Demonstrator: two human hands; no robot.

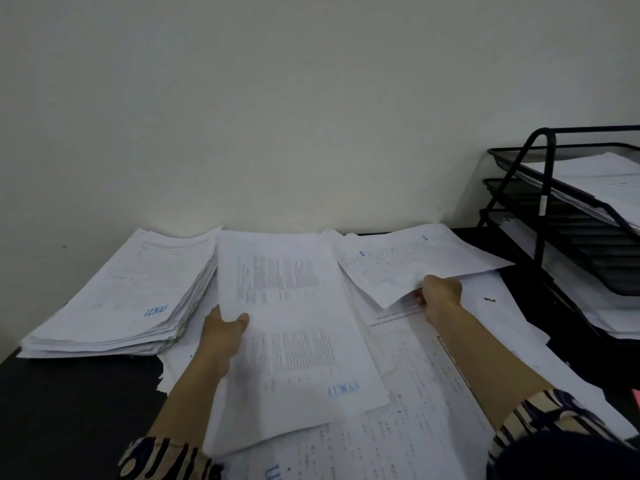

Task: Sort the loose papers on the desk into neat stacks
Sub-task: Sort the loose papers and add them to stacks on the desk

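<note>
Your left hand (pixel 221 332) pinches 1 printed sheet (pixel 294 327), thumb on top; right hand (pixel 440 297) pinches another sheet (pixel 415 261) at its near edge — likely light, floppy, so support near the fingers.

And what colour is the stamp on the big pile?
Blue, on the stack at the left, in the head view.

A paper stack (pixel 117 292) lies left of the loose papers (pixel 426 375), a tray rack (pixel 568 216) right.
</note>
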